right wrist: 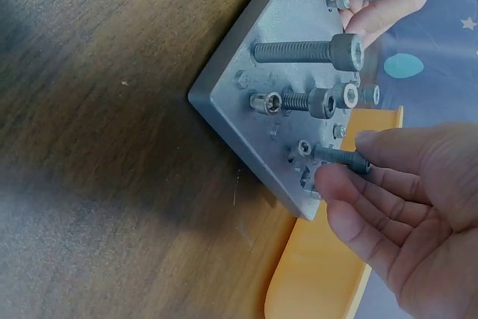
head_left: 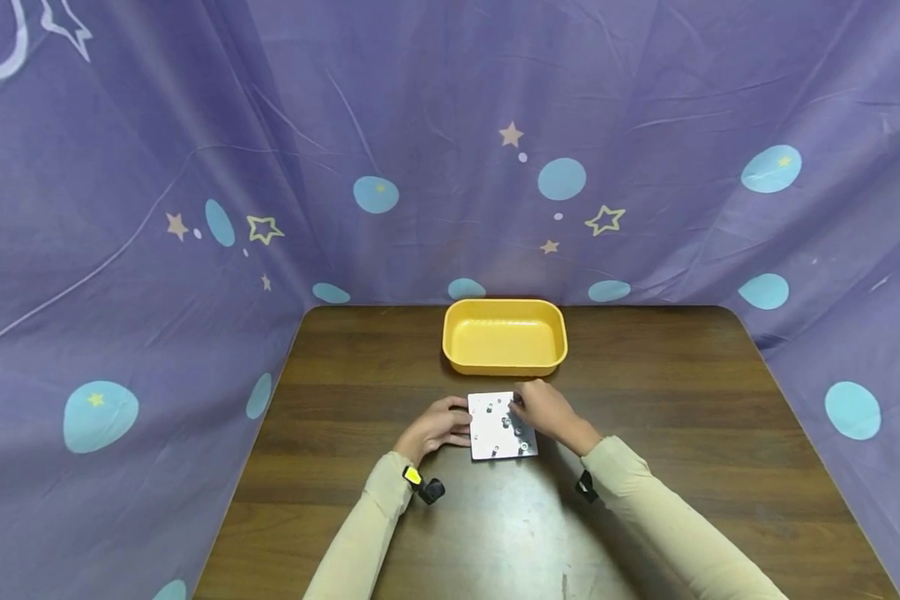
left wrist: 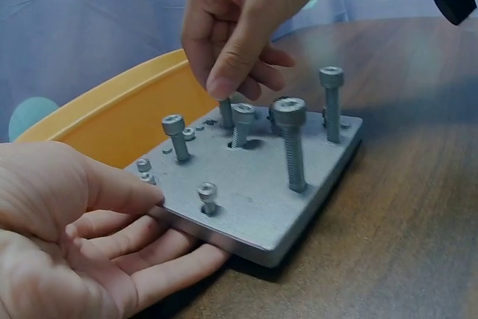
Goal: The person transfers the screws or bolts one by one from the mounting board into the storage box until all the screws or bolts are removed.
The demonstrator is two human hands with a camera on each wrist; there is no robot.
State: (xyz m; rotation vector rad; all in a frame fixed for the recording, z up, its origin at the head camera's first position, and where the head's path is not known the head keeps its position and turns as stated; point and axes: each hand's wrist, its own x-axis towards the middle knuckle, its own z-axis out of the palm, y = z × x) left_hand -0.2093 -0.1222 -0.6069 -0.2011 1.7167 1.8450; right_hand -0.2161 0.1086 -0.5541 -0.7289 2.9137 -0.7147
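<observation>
A square metal plate [head_left: 486,435] with several socket head screws standing in it lies in front of the yellow bin. My left hand [head_left: 437,427] grips the plate's left edge, thumb at the top edge and fingers underneath, as the left wrist view shows. At the plate's far right part, my right hand [head_left: 549,408] pinches a socket head screw [right wrist: 342,157] by its head; its shank points into the plate. Other screws differ in size, including a tall thick one [left wrist: 293,143] and a small one [left wrist: 208,198]. The held screw's head is mostly hidden in the left wrist view.
A yellow plastic bin [head_left: 504,369] stands just beyond the plate on the brown wooden table [head_left: 360,375]. Purple patterned cloth [head_left: 450,150] hangs behind the table and along its sides. Each wrist carries a strapped camera.
</observation>
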